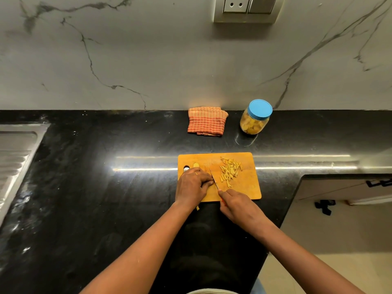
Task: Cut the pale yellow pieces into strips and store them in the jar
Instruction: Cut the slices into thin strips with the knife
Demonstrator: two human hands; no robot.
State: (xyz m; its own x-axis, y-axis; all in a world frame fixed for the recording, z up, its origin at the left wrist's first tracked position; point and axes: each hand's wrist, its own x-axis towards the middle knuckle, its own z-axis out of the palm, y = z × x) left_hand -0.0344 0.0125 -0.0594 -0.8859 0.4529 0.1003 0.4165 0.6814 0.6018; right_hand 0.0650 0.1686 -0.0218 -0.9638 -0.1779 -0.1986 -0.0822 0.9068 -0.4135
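Observation:
A wooden cutting board (246,187) lies on the black counter. A pile of pale yellow strips (230,170) sits on its right half. My left hand (192,184) is curled over a piece on the board's left part; the piece itself is hidden under the fingers. My right hand (237,205) grips a knife (214,179) whose blade stands right beside my left fingertips. One whole pale yellow piece (196,165) lies behind my left hand. A clear jar (253,122) with a blue lid on stands behind the board and holds yellow pieces.
A folded orange checked cloth (206,121) lies at the back by the wall, left of the jar. A steel sink drainer (14,153) is at the far left. The counter's edge steps in at the right, with cabinet fronts (339,187) and floor below.

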